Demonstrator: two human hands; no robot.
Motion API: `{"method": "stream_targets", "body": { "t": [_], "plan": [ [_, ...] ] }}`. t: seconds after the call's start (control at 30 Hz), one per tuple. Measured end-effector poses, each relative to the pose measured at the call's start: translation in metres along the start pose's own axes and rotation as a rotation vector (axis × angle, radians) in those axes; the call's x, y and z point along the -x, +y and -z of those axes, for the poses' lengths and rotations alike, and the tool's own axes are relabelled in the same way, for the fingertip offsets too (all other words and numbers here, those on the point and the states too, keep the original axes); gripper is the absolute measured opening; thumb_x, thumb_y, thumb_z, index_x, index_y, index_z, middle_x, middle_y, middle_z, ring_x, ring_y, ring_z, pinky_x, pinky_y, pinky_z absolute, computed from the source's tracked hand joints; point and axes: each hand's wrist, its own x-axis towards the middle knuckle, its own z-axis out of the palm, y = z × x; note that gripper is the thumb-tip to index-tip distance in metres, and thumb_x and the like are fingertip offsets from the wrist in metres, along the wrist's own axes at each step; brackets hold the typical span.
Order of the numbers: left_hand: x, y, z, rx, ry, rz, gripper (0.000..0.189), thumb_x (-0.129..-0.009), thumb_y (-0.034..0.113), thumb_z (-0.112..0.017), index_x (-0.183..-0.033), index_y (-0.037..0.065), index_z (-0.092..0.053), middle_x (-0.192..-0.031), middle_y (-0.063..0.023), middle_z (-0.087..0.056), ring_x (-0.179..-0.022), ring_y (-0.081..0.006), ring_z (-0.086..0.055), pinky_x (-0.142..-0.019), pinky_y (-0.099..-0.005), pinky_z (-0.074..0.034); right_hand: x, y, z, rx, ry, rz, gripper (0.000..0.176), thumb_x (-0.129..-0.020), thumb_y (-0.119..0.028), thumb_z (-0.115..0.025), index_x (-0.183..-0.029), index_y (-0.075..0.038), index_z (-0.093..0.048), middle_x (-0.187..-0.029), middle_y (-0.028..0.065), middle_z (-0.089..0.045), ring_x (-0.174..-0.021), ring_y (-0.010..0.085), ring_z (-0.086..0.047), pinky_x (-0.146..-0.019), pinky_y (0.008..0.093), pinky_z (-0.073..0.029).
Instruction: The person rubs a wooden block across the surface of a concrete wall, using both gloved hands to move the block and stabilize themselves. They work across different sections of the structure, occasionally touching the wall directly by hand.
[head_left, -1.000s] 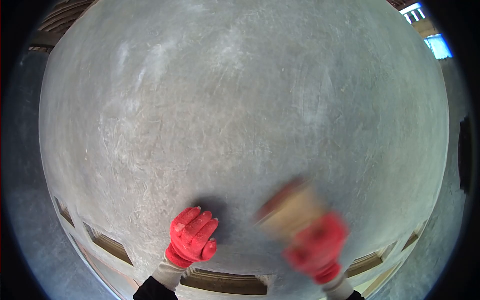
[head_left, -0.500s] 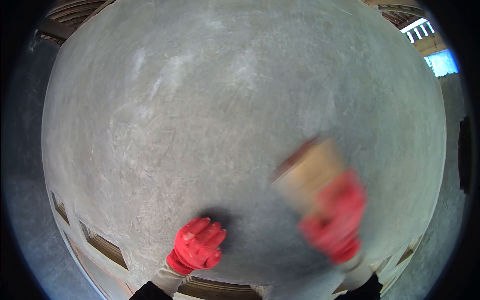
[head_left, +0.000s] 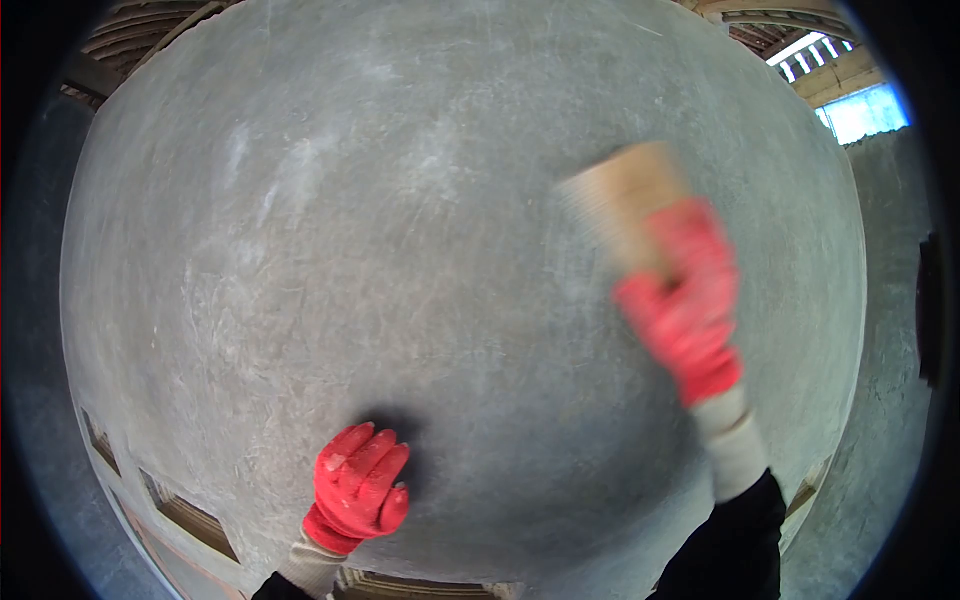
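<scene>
My right hand [head_left: 690,300], in a red coated glove with a pale cuff, grips a flat tan wooden block [head_left: 628,205] against or close over the grey plastered wall [head_left: 420,300]. Motion smears the block's left edge, and the face toward the wall is hidden. Lower down on the left, my left hand [head_left: 360,485] wears the same kind of glove. Its back is toward me, fingers loosely bent and slightly apart, with no object visible in it. A dark shadow falls on the wall beside those fingertips.
Recessed openings line the wall's lower part, one at lower left [head_left: 190,515] and another at bottom centre [head_left: 420,585]. Roof timbers [head_left: 150,35] show at the upper corners. A bright gap [head_left: 862,115] lies at upper right, above a side wall [head_left: 890,210].
My right hand and the wooden block have swept upward on the wall. The left hand appears slightly lower and farther left, as the whole view has shifted a little.
</scene>
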Motion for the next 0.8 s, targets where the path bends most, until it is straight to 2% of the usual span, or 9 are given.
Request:
{"method": "stream_targets", "body": {
  "t": [0.07,0.2,0.3,0.4,0.5,0.57,0.67,0.77,0.8],
  "plan": [
    [0.001,-0.001,0.001,-0.018,0.002,0.016,0.034,-0.081,0.023,-0.055,-0.108,0.005,-0.064,-0.112,-0.0126,-0.062,-0.106,-0.0335,-0.056,-0.088,-0.0457,-0.049,-0.01,-0.073,0.007,-0.199,-0.378,0.115,0.059,-0.068,-0.031,-0.08,-0.121,-0.011,-0.064,-0.122,0.0173,-0.06,-0.113,0.0363,-0.057,-0.095,0.0481,-0.046],
    [-0.001,0.002,0.002,-0.03,-0.006,0.029,0.034,-0.079,0.022,-0.056,-0.108,0.006,-0.065,-0.112,-0.012,-0.062,-0.106,-0.0334,-0.056,-0.086,-0.0453,-0.05,-0.013,0.02,0.001,0.011,-0.08,0.036,0.063,-0.069,-0.032,-0.081,-0.124,-0.009,-0.062,-0.129,0.0179,-0.056,-0.115,0.0374,-0.057,-0.097,0.0474,-0.046],
    [-0.001,0.0,0.002,-0.005,-0.001,0.024,0.033,-0.078,0.021,-0.058,-0.108,0.007,-0.065,-0.112,-0.0113,-0.062,-0.106,-0.033,-0.056,-0.087,-0.0454,-0.05,-0.029,0.164,0.01,0.152,0.064,-0.667,0.06,-0.079,-0.032,-0.075,-0.128,-0.002,-0.058,-0.131,0.0176,-0.055,-0.118,0.0288,-0.058,-0.1,0.0367,-0.047],
    [-0.002,0.001,0.001,0.034,-0.021,0.007,0.034,-0.078,0.021,-0.058,-0.108,0.006,-0.064,-0.112,-0.011,-0.062,-0.103,-0.0327,-0.058,-0.086,-0.0452,-0.051,-0.072,0.12,-0.005,0.324,0.008,-0.787,0.058,-0.084,-0.03,-0.072,-0.132,-0.001,-0.056,-0.128,0.0158,-0.057,-0.115,0.0288,-0.058,-0.098,0.0364,-0.047],
    [-0.002,0.003,0.0,-0.035,-0.011,0.025,0.034,-0.078,0.021,-0.058,-0.108,0.006,-0.064,-0.111,-0.0113,-0.062,-0.103,-0.0329,-0.058,-0.086,-0.045,-0.051,-0.088,0.025,-0.061,-0.113,-0.055,0.018,0.057,-0.076,-0.023,-0.081,-0.128,-0.006,-0.06,-0.13,0.0156,-0.056,-0.115,0.032,-0.057,-0.097,0.0389,-0.048],
    [-0.004,0.007,-0.003,-0.032,-0.03,0.041,0.035,-0.078,0.021,-0.057,-0.108,0.006,-0.064,-0.112,-0.0121,-0.062,-0.105,-0.034,-0.057,-0.087,-0.0454,-0.05,-0.094,-0.046,-0.074,-0.053,-0.196,0.157,0.053,-0.076,-0.016,-0.081,-0.125,-0.005,-0.062,-0.126,0.0161,-0.058,-0.117,0.0312,-0.056,-0.1,0.0378,-0.045],
    [-0.008,0.008,-0.006,-0.102,-0.049,0.142,0.037,-0.079,0.022,-0.058,-0.111,0.004,-0.063,-0.115,-0.0136,-0.06,-0.111,-0.0366,-0.054,-0.091,-0.0467,-0.049,-0.112,0.025,-0.087,-0.084,-0.011,0.127,0.057,-0.074,-0.037,-0.079,-0.123,-0.01,-0.064,-0.125,0.0176,-0.061,-0.112,0.0331,-0.059,-0.098,0.0392,-0.048],
    [-0.008,0.009,-0.007,-0.109,-0.063,0.146,0.037,-0.078,0.022,-0.058,-0.109,0.005,-0.064,-0.116,-0.0132,-0.06,-0.111,-0.0364,-0.054,-0.091,-0.0472,-0.048,-0.119,0.155,-0.055,0.028,-0.004,-0.439,0.073,-0.081,-0.05,-0.071,-0.132,0.0,-0.055,-0.128,0.0162,-0.061,-0.116,0.0271,-0.06,-0.1,0.0349,-0.046],
    [-0.006,0.009,-0.009,-0.106,-0.046,0.135,0.036,-0.077,0.024,-0.059,-0.108,0.005,-0.065,-0.115,-0.0132,-0.06,-0.112,-0.0361,-0.053,-0.092,-0.0482,-0.048,-0.126,0.164,-0.033,-0.096,-0.098,-0.874,0.078,-0.08,-0.049,-0.071,-0.138,-0.002,-0.051,-0.132,0.0156,-0.058,-0.117,0.0278,-0.059,-0.102,0.036,-0.045]
  ]
}}
